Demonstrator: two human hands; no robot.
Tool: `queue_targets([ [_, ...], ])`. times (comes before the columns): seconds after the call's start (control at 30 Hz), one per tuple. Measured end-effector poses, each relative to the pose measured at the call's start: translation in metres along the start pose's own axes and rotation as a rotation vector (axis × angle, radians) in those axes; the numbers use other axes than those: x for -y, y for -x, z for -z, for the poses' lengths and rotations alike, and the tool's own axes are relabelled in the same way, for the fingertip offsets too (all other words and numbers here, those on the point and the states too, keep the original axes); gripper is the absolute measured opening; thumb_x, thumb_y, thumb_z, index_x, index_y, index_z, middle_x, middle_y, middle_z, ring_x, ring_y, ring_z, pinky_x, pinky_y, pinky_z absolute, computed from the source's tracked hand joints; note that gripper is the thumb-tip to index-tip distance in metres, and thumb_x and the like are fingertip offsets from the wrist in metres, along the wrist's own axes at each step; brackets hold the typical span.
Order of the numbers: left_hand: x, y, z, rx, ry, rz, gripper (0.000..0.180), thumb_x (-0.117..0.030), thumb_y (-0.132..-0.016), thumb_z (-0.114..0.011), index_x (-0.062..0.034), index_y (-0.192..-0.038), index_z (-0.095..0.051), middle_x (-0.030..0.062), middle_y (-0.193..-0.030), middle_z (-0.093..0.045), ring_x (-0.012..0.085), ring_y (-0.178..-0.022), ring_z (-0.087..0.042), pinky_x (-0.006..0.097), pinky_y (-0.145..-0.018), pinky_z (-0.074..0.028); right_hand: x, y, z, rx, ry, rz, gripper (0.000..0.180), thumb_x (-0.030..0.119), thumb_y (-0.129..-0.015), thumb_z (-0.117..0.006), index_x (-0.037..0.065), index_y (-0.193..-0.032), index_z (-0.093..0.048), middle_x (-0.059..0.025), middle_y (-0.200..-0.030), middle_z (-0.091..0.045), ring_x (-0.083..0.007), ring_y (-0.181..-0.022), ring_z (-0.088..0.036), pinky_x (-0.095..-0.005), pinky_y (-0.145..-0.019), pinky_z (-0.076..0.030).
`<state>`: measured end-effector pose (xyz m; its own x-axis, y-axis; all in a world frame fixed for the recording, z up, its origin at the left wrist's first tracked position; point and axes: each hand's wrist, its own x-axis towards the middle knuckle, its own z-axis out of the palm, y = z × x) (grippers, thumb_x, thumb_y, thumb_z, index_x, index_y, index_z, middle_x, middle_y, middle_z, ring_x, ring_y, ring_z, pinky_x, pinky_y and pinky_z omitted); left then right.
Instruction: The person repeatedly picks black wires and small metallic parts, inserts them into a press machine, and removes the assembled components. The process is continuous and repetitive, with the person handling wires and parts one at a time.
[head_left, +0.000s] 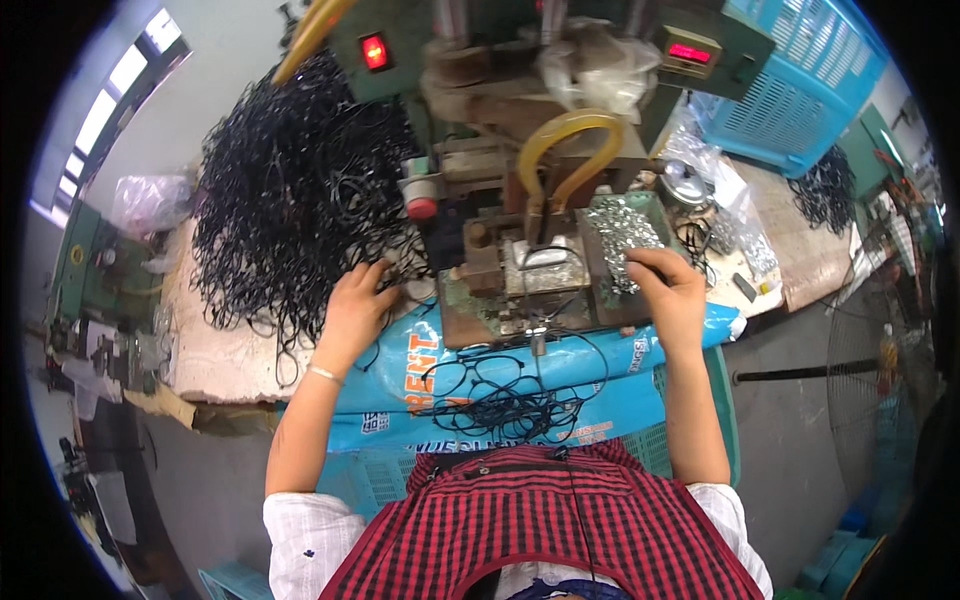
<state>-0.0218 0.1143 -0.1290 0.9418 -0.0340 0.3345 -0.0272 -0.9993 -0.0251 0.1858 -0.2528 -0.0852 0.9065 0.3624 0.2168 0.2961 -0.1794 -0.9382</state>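
My left hand (358, 305) lies at the near right edge of a big heap of thin black cord loops (290, 190), its fingers apart over the cords. I see nothing gripped in it. Over a shallow green tray of small shiny metal pieces (620, 235), my right hand (675, 290) has thumb and finger pinched together; what they hold, if anything, is too small to tell. Between my hands stands a green press machine (460, 310). A black cord loop rests on its metal work block (550, 275), below a curved yellow hose (570, 125).
Several black cords (510, 410) lie tangled on a blue printed plastic sheet (380, 395) before me. A red push button (421, 207) sits left of the work block. At the back right are a blue plastic basket (790, 90), a round metal lid (687, 183) and clear plastic bags.
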Motion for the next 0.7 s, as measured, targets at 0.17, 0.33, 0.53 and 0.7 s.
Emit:
queue_targets([
  [0.17,0.006,-0.014,0.019,-0.161,0.042,0.096,0.035,0.002,-0.071,-0.074,-0.0095,-0.103,-0.08,0.0101,-0.138,-0.065,0.0286,-0.098,-0.064,0.039,-0.084,-0.055,0.06,-0.026,-0.037,0.104,-0.019,0.13,0.031,0.005,-0.082,-0.075,0.001,-0.113,-0.073,-0.007,-0.091,-0.07,-0.0177,-0.088,-0.066,-0.0317,-0.082,-0.052],
  [0.33,-0.002,-0.014,0.029,-0.584,0.282,0.307,0.015,-0.006,-0.096,-0.065,0.0013,-0.107,-0.072,0.0153,-0.13,-0.069,0.024,-0.1,-0.067,0.037,-0.091,-0.054,0.061,-0.021,-0.061,0.09,-0.299,0.034,0.059,0.002,-0.079,-0.078,-0.003,-0.132,-0.055,-0.0064,-0.09,-0.07,-0.0138,-0.091,-0.067,-0.0279,-0.086,-0.051],
  [0.53,-0.093,-0.07,0.11,-0.942,1.423,0.094,0.008,-0.007,-0.107,-0.054,-0.0013,-0.111,-0.059,0.0101,-0.107,-0.066,0.0204,-0.1,-0.067,0.034,-0.071,-0.063,0.075,-0.016,-0.068,0.14,-0.449,0.001,0.073,-0.003,-0.08,-0.076,-0.006,-0.145,-0.044,-0.0044,-0.087,-0.07,-0.0117,-0.091,-0.067,-0.0278,-0.092,-0.05],
  [0.7,-0.097,-0.118,0.108,-0.958,1.19,0.175,0.01,-0.001,-0.102,-0.058,0.0013,-0.11,-0.052,0.0164,-0.109,-0.062,0.0224,-0.098,-0.066,0.042,-0.076,-0.066,0.085,-0.011,-0.077,0.107,-0.431,-0.019,0.074,-0.005,-0.081,-0.073,-0.008,-0.147,-0.04,-0.0068,-0.093,-0.071,-0.0135,-0.1,-0.065,-0.0291,-0.097,-0.048],
])
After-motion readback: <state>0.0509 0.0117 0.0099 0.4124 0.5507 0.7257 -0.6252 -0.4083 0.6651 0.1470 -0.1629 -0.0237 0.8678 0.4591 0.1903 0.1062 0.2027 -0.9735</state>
